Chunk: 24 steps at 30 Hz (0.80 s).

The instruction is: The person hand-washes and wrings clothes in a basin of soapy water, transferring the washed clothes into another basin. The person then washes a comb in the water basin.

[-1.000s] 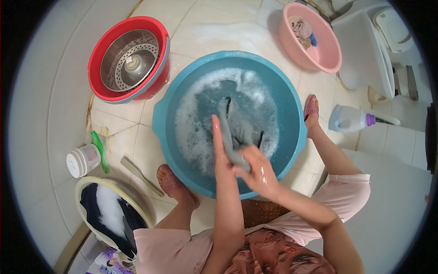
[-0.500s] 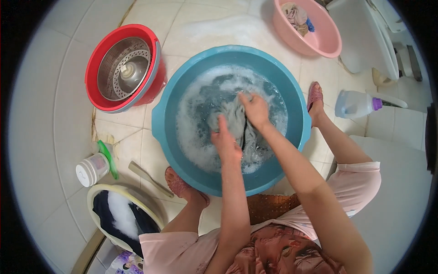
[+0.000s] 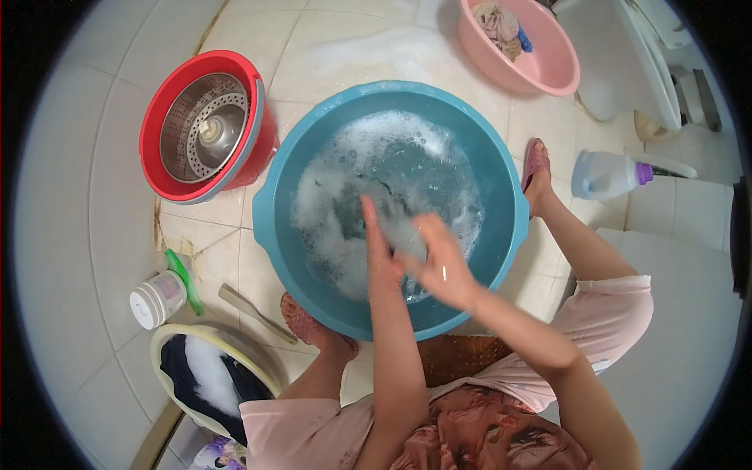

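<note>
A large blue basin point(image 3: 276, 196) of foamy water stands on the floor between my feet. Grey wet cloth point(image 3: 403, 233) lies in it, mostly under water and suds. My left hand point(image 3: 381, 249) is low in the basin with one digit stretched forward; its other fingers look curled at the edge of the cloth, partly hidden. Close on its right, over the near part of the cloth, my right hand point(image 3: 445, 265) is smeared by motion. Its fingers look spread, and I see nothing held in them.
Left of the basin stands a red bucket point(image 3: 160, 168) with a metal spinner basket. Nearer are a white tub point(image 3: 159, 300), a brush point(image 3: 254, 313) and a cream basin point(image 3: 168, 333) of dark soapy clothes. A pink basin point(image 3: 552, 70) and a clear purple-capped bottle point(image 3: 607, 175) are at the right.
My right hand has come back toward me and off the raised cloth, its fingers now spread. The grey cloth has sunk lower into the water. My left hand has shifted slightly.
</note>
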Tool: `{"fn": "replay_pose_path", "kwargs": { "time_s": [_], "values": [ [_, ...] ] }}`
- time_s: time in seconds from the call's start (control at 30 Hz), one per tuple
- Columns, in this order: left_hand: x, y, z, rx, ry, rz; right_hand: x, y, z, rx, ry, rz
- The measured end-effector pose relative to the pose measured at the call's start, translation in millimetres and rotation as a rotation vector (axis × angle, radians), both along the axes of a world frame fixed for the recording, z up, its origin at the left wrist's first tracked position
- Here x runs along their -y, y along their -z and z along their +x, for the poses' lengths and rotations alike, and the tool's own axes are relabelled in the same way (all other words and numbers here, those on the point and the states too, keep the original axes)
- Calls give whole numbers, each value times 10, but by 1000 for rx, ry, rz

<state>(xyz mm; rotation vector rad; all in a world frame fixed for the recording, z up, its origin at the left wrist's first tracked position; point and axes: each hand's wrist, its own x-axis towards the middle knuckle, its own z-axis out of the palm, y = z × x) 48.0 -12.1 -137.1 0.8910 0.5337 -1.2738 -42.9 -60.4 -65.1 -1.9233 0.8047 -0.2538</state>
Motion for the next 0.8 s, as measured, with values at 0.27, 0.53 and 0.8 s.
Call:
{"fn": "replay_pose_path", "kwargs": {
  "time_s": [0.27, 0.53, 0.8],
  "values": [
    [-154, 556, -22, -840, -130, -854, -339, 56, 83, 43, -88, -459],
    [143, -86, -107, 42, -399, -8, 681, 483, 290, -225, 547, -111],
    [156, -215, -197, -271, -502, -262, 663, -108, 14, 3, 160, 569]
  ]
}}
